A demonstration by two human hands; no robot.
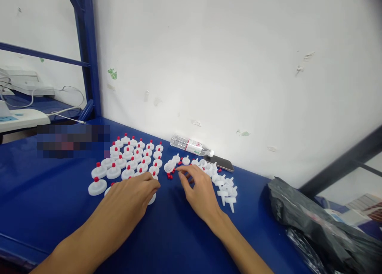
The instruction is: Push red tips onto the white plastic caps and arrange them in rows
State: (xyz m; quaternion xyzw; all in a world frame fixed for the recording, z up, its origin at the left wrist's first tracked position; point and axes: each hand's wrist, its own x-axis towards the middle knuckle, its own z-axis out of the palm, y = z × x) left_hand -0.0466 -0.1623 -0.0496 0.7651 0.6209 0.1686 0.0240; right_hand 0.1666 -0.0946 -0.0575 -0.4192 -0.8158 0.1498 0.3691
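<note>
My left hand (135, 192) is closed, with its fingers bent down over a white nozzle cap (152, 199) whose rim shows below them. The hand hides part of the rows of white round nozzle caps with red tips (113, 170) standing on the blue table. My right hand (198, 188) pinches thumb and index finger together beside a small pile of red tip caps (170, 176); a bit of red shows at the fingertips. Just behind the pile is an upturned white cap (168, 167). Loose white nozzle caps without red tips (228, 190) lie right of my right hand.
A clear water bottle (191, 144) lies along the wall, beside a dark phone (220, 163). A grey plastic bag (316, 222) occupies the right side. Blue metal posts (89, 51) rise at the left, near a white power strip (24, 119) and cables.
</note>
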